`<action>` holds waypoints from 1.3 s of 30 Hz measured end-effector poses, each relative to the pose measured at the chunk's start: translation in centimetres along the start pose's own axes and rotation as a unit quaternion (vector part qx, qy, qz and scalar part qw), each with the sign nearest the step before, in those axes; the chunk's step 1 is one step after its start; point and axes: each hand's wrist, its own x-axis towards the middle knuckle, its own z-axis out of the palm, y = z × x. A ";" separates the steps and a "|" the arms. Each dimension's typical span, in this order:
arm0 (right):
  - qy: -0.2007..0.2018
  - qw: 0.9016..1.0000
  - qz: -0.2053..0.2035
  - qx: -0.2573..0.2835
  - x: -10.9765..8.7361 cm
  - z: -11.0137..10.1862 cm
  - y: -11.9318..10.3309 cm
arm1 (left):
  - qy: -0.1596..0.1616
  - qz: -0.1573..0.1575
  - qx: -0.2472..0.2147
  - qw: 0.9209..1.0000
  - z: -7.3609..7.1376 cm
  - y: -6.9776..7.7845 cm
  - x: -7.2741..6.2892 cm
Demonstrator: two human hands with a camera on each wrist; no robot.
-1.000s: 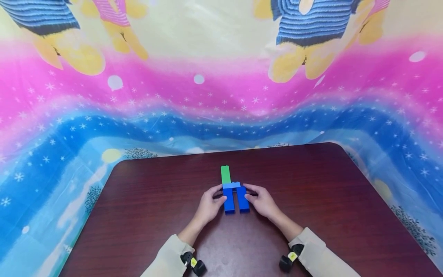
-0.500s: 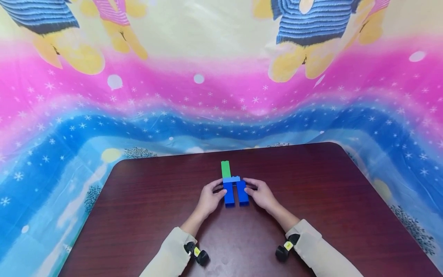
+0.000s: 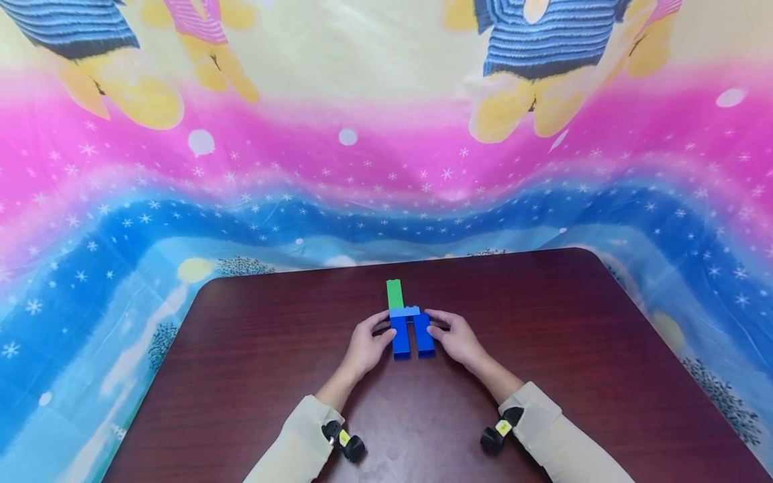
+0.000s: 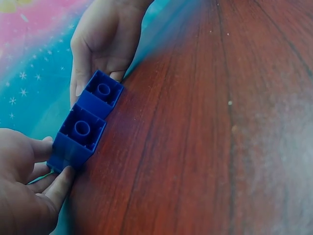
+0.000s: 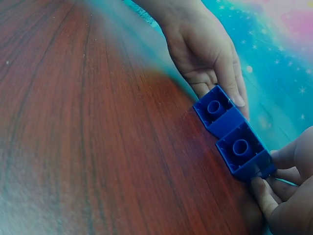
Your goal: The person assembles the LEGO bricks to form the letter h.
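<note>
A toy brick build is held between both hands in the middle of the head view. Two dark blue leg-like columns (image 3: 400, 341) (image 3: 424, 337) point toward the person, joined across their far ends by a light blue brick (image 3: 403, 312). From its left end a green brick piece (image 3: 394, 294) extends farther back. The left hand (image 3: 364, 343) grips the left column between thumb and fingers. Opposite, the right hand (image 3: 457, 341) pinches the right column. Both wrist views show the hollow undersides (image 4: 82, 128) (image 5: 240, 147) of the columns, each with a round tube inside.
Dark reddish-brown wood makes up the tabletop (image 3: 253, 376), with rounded far corners. Behind it hangs a colourful printed cloth (image 3: 386, 168). Small black cameras (image 3: 353, 448) (image 3: 492, 439) are strapped at both sleeve cuffs.
Over the last second, both hands have moved the brick build slightly away from the person, mostly in the first half. The grip on it looks the same.
</note>
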 end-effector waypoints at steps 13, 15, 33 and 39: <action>-0.005 1.000 -0.001 -0.005 0.1 0.1 -0.2 | 0.008 -0.007 -0.002 1.000 -0.2 -0.4 0.0; -0.010 1.000 -0.003 -0.001 0.1 -0.1 -0.3 | 0.011 -0.011 -0.005 1.000 -0.4 -0.4 -0.1; -0.034 0.976 -0.133 -0.172 -0.5 -7.9 -3.1 | -0.030 0.029 0.212 0.976 -8.8 4.6 0.2; 0.007 0.948 -0.192 -0.253 -0.5 -12.5 -4.4 | -0.027 0.055 0.301 0.952 -13.0 6.0 -0.2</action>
